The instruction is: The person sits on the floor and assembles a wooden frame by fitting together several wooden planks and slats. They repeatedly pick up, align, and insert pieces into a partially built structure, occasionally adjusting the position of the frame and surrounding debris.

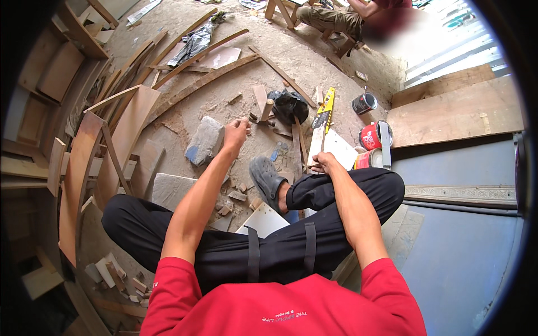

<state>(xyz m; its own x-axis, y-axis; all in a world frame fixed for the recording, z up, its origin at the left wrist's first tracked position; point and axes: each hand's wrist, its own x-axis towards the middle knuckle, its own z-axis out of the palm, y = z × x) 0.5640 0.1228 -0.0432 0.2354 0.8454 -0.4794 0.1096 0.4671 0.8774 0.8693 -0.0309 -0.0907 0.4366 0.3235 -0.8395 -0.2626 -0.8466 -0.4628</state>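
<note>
My left hand is closed in a pinch above the floor, beside a rough grey block. What its fingertips hold, if anything, is too small to make out. Just past them lie small wood pieces and a crumpled black plastic bag. Near my right knee, my right hand is closed around a slim, dark object that I cannot identify. Beyond that hand rests a yellow-and-black tool, apparently a saw, against a white board.
Open cans and a red paint can stand at the right. Long wooden strips and curved panels crowd the left. Scraps surround my grey clog. Another person sits at the far right.
</note>
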